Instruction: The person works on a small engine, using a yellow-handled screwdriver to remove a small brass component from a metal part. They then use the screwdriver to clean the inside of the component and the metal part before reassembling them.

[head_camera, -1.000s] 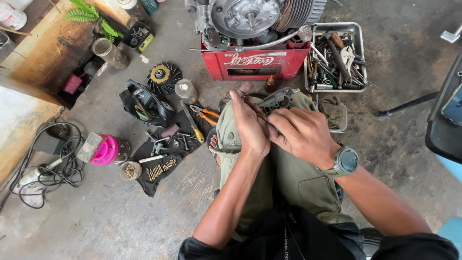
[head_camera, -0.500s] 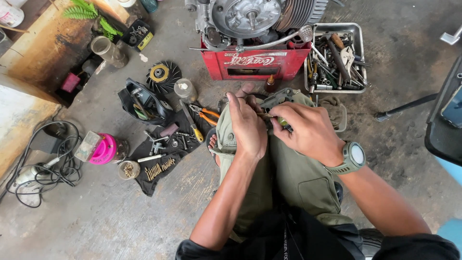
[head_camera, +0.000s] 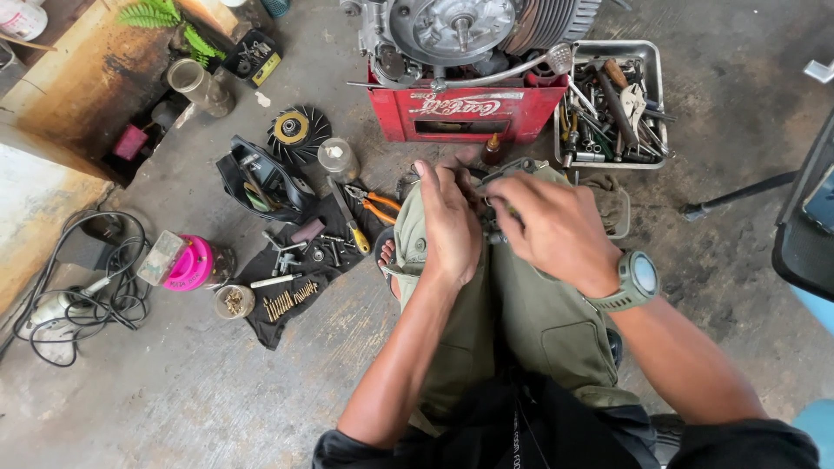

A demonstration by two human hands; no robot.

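I sit with my knees up in olive trousers. My left hand (head_camera: 450,224) and my right hand (head_camera: 551,227) meet over my knees around a small dark metal part (head_camera: 504,169), mostly hidden by the fingers. My left hand steadies it from the left side. My right hand, with a grey-green watch (head_camera: 634,280) on the wrist, has its fingers curled on the part from the right; what exactly they pinch is hidden.
An engine (head_camera: 469,30) sits on a red plastic crate (head_camera: 465,111) ahead. A metal tray of tools (head_camera: 612,104) stands to its right. On the left floor lie orange pliers (head_camera: 375,203), a black cloth with screws (head_camera: 291,278), a pink tin (head_camera: 189,263) and coiled cable (head_camera: 78,300).
Both hands stayed on the part over my knees. My right hand shifted slightly down and towards me; the fingers rearranged on the part.
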